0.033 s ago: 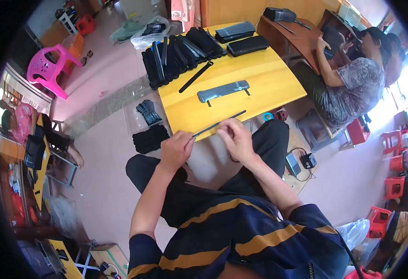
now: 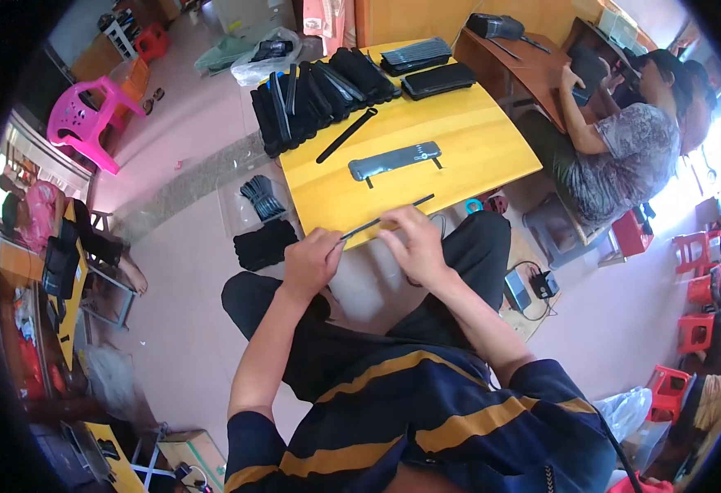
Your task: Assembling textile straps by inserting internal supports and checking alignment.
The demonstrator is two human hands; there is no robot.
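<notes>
A thin dark strap (image 2: 422,200), seen nearly edge-on, crosses the near edge of the yellow table. Its left end is pinched in my left hand (image 2: 309,264), whose fingers are closed. My right hand (image 2: 415,246) has its fingertips on the strap further along, with the thumb lower and partly apart. Beyond my hands lies a flat grey printed pouch (image 2: 395,161) with two short black tabs. Another black strap (image 2: 346,136), with a loop at its far end, rests diagonally on the tabletop.
Bundles of black straps (image 2: 319,94) cover the far left of the yellow table (image 2: 492,148); two stacks (image 2: 438,80) sit at its back. More bundles (image 2: 266,245) are by its left side. A person (image 2: 623,156) works at a brown table on the right. A pink chair (image 2: 89,119) stands left.
My right hand has shifted slightly up and left along the strap, its fingers straighter. My left hand stays almost in place.
</notes>
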